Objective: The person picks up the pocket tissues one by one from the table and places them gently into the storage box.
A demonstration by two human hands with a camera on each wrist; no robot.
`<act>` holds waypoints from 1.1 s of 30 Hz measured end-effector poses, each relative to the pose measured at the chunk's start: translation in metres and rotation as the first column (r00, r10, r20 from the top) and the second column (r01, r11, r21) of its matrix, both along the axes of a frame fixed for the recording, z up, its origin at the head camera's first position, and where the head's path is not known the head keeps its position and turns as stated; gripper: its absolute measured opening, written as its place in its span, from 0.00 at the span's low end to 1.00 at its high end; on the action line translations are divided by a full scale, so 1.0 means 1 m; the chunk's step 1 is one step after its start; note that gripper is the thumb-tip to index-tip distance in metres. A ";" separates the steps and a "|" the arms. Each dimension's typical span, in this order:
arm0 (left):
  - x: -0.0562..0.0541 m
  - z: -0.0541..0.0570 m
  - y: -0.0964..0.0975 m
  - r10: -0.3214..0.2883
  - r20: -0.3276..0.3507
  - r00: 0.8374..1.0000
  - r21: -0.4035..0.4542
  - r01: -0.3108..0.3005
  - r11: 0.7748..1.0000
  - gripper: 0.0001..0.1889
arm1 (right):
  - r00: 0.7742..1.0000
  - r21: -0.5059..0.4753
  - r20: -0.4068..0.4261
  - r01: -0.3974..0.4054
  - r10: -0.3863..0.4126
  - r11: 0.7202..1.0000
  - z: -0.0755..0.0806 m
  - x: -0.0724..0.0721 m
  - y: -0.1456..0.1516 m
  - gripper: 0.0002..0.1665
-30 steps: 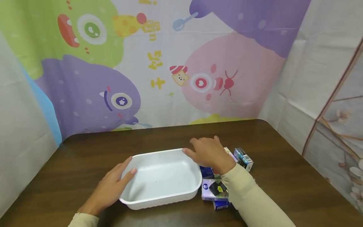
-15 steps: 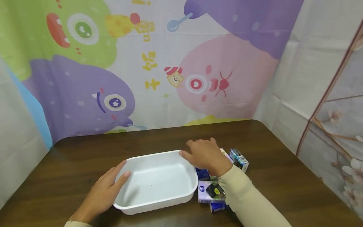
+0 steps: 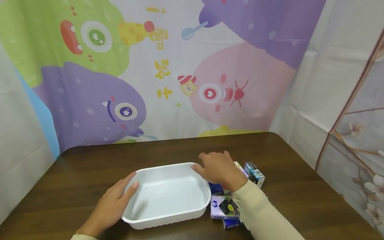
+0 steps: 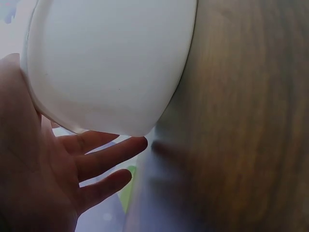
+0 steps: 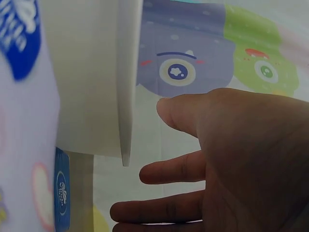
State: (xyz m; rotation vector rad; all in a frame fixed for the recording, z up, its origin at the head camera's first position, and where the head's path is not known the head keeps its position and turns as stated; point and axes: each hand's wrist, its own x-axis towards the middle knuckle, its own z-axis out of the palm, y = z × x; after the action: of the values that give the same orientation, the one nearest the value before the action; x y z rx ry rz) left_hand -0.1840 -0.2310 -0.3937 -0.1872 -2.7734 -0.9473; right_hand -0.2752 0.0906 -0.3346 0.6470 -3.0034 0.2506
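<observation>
A white rectangular plastic tray (image 3: 165,196) with rounded corners rests on the table, and its inside shows bare. At its left end is my left hand (image 3: 112,200), the thumb over the rim and the other fingers outside. In the left wrist view those fingers (image 4: 104,159) are spread and straight, against and just below the tray wall. My right hand (image 3: 217,170) is over the far right corner of the tray, palm down. The right wrist view shows its fingers (image 5: 169,169) extended beside the tray rim (image 5: 126,96), with nothing held.
Right of the tray lie several small packs: a purple one (image 3: 220,207) on top of a blue one (image 3: 230,224), another blue pack (image 3: 216,189) and a dark box (image 3: 254,174) farther back. My right forearm partly covers this pile. A cartoon-printed curtain (image 3: 168,123) hangs behind the brown table (image 3: 90,166).
The head view shifts left and then partly back, so the scene slides a little in the picture. Both hands keep nearly the same place at the tray.
</observation>
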 end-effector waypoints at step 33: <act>0.000 -0.003 -0.003 -0.016 0.011 1.000 0.072 0.015 0.997 0.31 | 0.999 0.007 0.044 -0.005 0.005 1.000 0.008 0.015 0.010 0.34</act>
State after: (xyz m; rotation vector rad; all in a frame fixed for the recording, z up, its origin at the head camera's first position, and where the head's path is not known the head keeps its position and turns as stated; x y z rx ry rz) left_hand -0.1841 -0.2335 -0.3969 -0.1922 -2.7471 -1.0534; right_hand -0.2599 0.1006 -0.3263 0.6585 -3.0466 0.2580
